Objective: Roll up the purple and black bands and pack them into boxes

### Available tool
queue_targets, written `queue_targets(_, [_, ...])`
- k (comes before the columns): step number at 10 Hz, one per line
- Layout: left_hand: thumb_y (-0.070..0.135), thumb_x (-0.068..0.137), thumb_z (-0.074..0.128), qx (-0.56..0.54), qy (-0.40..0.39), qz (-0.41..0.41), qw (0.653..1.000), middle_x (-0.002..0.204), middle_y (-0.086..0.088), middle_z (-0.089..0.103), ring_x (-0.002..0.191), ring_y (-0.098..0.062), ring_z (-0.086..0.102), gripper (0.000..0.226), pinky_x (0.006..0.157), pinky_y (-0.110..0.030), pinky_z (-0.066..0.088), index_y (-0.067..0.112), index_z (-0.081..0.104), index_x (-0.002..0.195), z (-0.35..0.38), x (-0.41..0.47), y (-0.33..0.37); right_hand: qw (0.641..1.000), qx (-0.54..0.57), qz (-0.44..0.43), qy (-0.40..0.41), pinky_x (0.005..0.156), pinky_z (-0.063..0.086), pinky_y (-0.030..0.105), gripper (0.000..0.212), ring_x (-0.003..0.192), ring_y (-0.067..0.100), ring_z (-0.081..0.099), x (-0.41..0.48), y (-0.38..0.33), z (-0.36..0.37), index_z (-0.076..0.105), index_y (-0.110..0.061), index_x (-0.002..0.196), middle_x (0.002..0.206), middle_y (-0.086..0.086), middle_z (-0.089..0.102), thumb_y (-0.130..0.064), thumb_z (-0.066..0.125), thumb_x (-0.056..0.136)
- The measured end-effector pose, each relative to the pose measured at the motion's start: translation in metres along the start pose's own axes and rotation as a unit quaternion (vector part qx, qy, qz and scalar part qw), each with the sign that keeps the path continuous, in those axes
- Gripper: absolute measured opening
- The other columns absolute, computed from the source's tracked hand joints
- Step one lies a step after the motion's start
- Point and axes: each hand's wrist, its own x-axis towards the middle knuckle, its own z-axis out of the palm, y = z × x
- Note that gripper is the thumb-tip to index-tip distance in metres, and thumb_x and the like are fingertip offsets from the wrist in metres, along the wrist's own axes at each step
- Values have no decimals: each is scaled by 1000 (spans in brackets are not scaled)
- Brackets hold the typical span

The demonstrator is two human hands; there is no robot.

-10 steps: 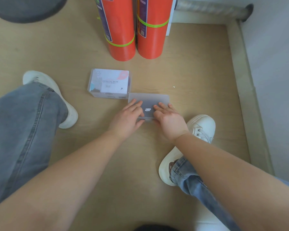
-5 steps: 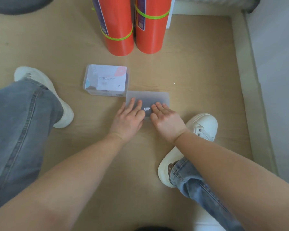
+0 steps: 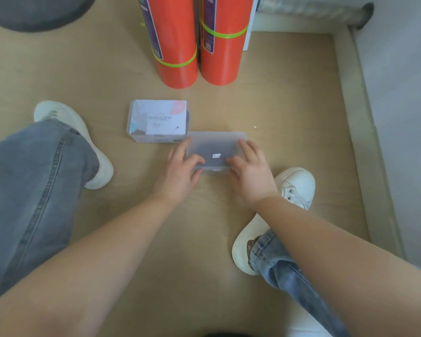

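Hands wider, at box edges

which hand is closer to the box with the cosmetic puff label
Left. The left hand grips the left end of the frosted box, right beside the labelled box; the right hand holds the opposite end, farther away.

My frosted plastic box sat flat with its lid shut, something dark showing through and a tiny white sticker on top. The clear box with the cosmetic puff label lay touching its far-left corner.
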Motion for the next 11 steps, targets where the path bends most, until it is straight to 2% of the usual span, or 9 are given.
queue_targets(1, [13, 85, 75, -63, 14, -127, 990, 134, -10, 53, 123, -27, 54, 33, 101, -31, 43, 17, 66, 116, -3, -8, -2, 983, 134, 127, -6, 115, 36, 37, 24, 139, 32, 42, 0, -2, -5, 64, -15, 108, 154, 15, 37, -27, 74, 90])
queue_targets(2, [17, 86, 74, -80, 6, -159, 984, 100, -7, 69, 93, -23, 67, 35, 86, -34, 52, 21, 66, 120, -2, -5, 3, 962, 206, 178, -22, 92, 41, 24, 27, 103, 24, 62, 4, 1, -8, 61, -19, 107, 133, 2, 54, -31, 76, 89])
queue_targets(3, [14, 87, 73, -111, -3, -182, 977, 90, -7, 73, 86, -21, 70, 34, 86, -31, 54, 22, 68, 120, 1, 5, 7, 952, 222, 212, -8, 78, 31, 16, 27, 93, 12, 54, 12, 7, -14, 61, -19, 106, 121, 0, 60, -31, 77, 88])
queue_targets(4, [8, 86, 73, -174, 18, -218, 960, 92, -6, 74, 89, -21, 71, 30, 90, -30, 54, 17, 70, 115, 3, 24, 18, 949, 213, 233, 4, 77, 30, 16, 30, 82, 7, 54, 28, 14, -20, 63, -16, 112, 117, 1, 58, -31, 76, 89])
queue_targets(5, [13, 84, 77, -247, 59, -318, 914, 95, 4, 72, 83, -12, 69, 22, 83, -21, 54, 19, 67, 103, 12, 43, 23, 946, 201, 255, 15, 81, 32, 20, 34, 100, 17, 57, 45, 21, -20, 63, -19, 116, 112, 1, 56, -36, 75, 89])
queue_targets(6, [19, 84, 78, -327, 96, -398, 852, 93, 0, 75, 84, -22, 74, 20, 87, -40, 60, 31, 63, 90, 22, 57, 21, 942, 201, 267, 20, 81, 32, 22, 34, 103, 19, 55, 59, 22, -17, 62, -21, 115, 113, 3, 57, -38, 74, 89])
queue_targets(7, [18, 85, 75, -364, 107, -419, 825, 96, -4, 76, 88, -26, 75, 16, 90, -43, 59, 31, 66, 87, 29, 67, 16, 944, 201, 261, 30, 81, 33, 23, 33, 106, 21, 57, 71, 22, -15, 62, -21, 115, 107, 0, 54, -38, 74, 90])
queue_targets(9, [14, 88, 73, -402, 77, -399, 821, 117, -3, 73, 105, -19, 71, 42, 100, -40, 54, 12, 65, 129, 28, 73, 7, 944, 220, 245, 10, 98, 48, 36, 33, 113, 24, 60, 93, 23, -15, 60, -22, 121, 118, 1, 58, -32, 72, 92])
queue_targets(11, [15, 90, 70, -350, 65, -373, 857, 120, -3, 72, 104, -18, 71, 38, 101, -41, 54, 15, 65, 128, 13, 64, 13, 952, 204, 226, -27, 99, 35, 19, 48, 129, 20, 51, 82, 16, -24, 51, -24, 139, 145, 4, 47, -27, 67, 94])
